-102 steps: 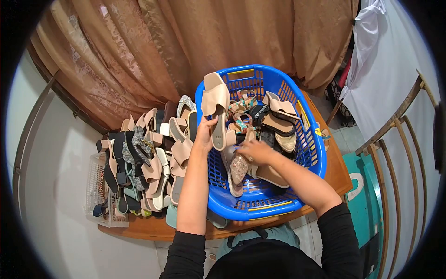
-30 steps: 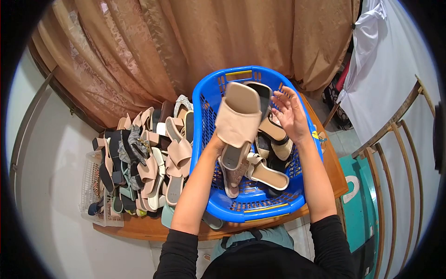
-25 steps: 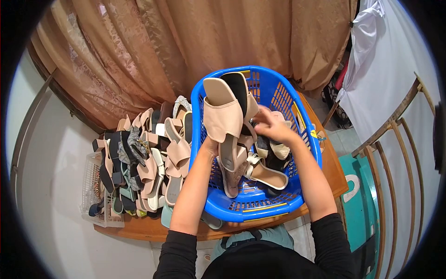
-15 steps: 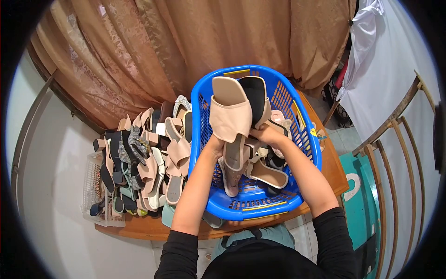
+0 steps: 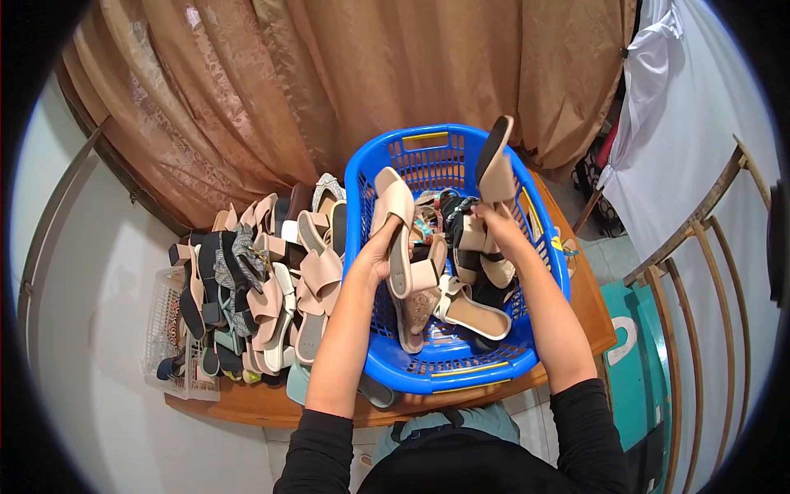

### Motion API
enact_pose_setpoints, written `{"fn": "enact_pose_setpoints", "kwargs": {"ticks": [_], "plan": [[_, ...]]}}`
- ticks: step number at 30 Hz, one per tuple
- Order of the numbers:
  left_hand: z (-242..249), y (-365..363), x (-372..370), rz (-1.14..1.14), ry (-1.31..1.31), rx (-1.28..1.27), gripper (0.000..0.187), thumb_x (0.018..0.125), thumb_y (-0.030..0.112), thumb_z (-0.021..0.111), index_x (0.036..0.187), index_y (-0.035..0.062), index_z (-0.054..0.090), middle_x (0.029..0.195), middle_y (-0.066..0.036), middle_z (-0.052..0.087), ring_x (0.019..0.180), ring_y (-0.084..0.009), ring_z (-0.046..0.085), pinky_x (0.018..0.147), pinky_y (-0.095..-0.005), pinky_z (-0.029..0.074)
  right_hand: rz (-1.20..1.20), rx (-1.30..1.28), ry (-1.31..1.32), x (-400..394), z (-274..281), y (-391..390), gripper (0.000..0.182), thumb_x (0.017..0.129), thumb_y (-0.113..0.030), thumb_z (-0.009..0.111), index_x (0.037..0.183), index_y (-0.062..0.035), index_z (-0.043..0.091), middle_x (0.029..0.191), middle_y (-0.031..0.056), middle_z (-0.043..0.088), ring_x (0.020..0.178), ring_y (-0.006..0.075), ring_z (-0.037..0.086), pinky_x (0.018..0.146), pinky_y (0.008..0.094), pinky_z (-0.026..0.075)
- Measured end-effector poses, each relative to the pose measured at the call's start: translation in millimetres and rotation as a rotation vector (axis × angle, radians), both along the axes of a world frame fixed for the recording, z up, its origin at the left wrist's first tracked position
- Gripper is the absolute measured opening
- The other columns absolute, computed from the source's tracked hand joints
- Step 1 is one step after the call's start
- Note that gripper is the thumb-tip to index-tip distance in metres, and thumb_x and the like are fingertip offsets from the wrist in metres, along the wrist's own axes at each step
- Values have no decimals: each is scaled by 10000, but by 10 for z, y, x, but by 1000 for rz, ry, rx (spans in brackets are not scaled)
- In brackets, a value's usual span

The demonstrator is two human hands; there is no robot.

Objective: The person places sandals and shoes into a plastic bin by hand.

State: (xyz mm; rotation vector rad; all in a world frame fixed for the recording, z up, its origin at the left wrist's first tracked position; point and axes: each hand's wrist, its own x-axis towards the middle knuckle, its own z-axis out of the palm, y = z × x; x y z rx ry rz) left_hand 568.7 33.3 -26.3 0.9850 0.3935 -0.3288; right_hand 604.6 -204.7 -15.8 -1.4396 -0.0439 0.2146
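Observation:
My left hand (image 5: 378,252) grips a beige block-heeled sandal (image 5: 393,206) by its side, above the left part of a blue plastic basket (image 5: 355,185). On the right, my right hand (image 5: 499,228) is closed round another heeled sandal (image 5: 496,177), beige with a black insole, toe pointing up. Several shoes lie inside the basket below, among them a white-strapped sandal (image 5: 477,317) with a tan insole and a glittery shoe (image 5: 418,311). My fingers partly cover both held sandals.
Left of the basket, a heap of sandals (image 5: 263,303) covers the wooden table (image 5: 271,412). A white wire basket (image 5: 156,329) stands at the table's left end. Brown curtains (image 5: 395,66) hang behind; a wooden rack (image 5: 695,206) and a teal board (image 5: 638,362) are at right.
My hands have moved apart, separating the two sandals. The left one is turned side-on, and the right one has swung right and tipped, showing more of the basket's contents between them.

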Motion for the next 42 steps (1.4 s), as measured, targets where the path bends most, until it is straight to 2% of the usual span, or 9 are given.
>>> {"fn": "enact_pose_setpoints", "kwargs": {"ticks": [3, 6, 15, 20, 27, 28, 29, 32, 42], "plan": [[22, -21, -11, -116, -26, -124, 381, 745, 332, 703, 933, 30, 569, 661, -97, 574, 541, -191, 586, 478, -310, 533, -147, -523, -801, -49, 6, -38, 802, 561, -170, 765, 1272, -105, 400, 1207, 166, 387, 1159, 320, 359, 993, 389, 307], [208, -129, -119, -140, -57, -232, 369, 741, 264, 703, 975, 22, 550, 736, -116, 592, 561, -198, 593, 486, -330, 540, -199, -672, -911, -86, 95, 25, 461, 557, -184, 782, 995, -212, 643, 1233, 131, 376, 1154, 343, 362, 994, 416, 308], [78, -45, -110, -347, -133, -422, 539, 757, 344, 700, 1083, -20, 473, 846, -127, 557, 547, -106, 528, 415, -199, 469, -262, -405, -1009, -162, 123, 148, 484, 542, -110, 803, 982, -221, 636, 1234, 109, 290, 1209, 343, 328, 1018, 445, 328], [41, -116, -26, -622, -372, -583, 527, 812, 443, 453, 1151, 41, 472, 843, -133, 574, 502, -106, 515, 336, -184, 392, -211, -416, -1222, -159, 81, 216, 533, 517, 128, 711, 937, -194, 645, 1204, 100, 310, 1253, 334, 329, 1041, 441, 366], [53, -212, -32, -263, -284, -415, 565, 792, 387, 382, 1238, 47, 449, 992, -165, 601, 561, -166, 585, 311, -195, 399, -129, -664, -1421, -348, 215, 322, 414, 572, 11, 696, 882, -265, 682, 1127, 61, 438, 1193, 335, 405, 998, 428, 391], [51, -178, -24, -332, -314, -438, 561, 796, 388, 401, 1236, 44, 456, 1026, -172, 603, 688, -202, 631, 434, -248, 508, -128, -663, -1421, -344, 213, 321, 414, 572, 11, 696, 882, -265, 682, 1127, 61, 438, 1193, 335, 405, 998, 428, 391], [28, -196, -31, -331, -314, -438, 561, 796, 388, 401, 1236, 44, 456, 1026, -172, 603, 688, -202, 631, 434, -248, 508, -137, -690, -1411, -337, 208, 313, 406, 579, 9, 691, 882, -261, 681, 1122, 61, 444, 1191, 332, 410, 993, 426, 395], [-1, -255, -34, -280, -278, -393, 552, 810, 391, 467, 1247, 52, 454, 1086, -152, 604, 918, -262, 629, 833, -366, 513, -152, -702, -1410, -337, 244, 289, 376, 598, -3, 682, 879, -253, 679, 1106, 63, 456, 1187, 328, 419, 984, 424, 401], [34, -382, -170, -330, -338, -416, 506, 776, 272, 574, 1208, 29, 473, 1056, -156, 608, 898, -270, 633, 807, -387, 531, -266, -819, -1525, -288, 312, 183, 269, 646, -87, 666, 850, -262, 677, 1041, 13, 475, 1044, 276, 484, 947, 415, 424]]}}
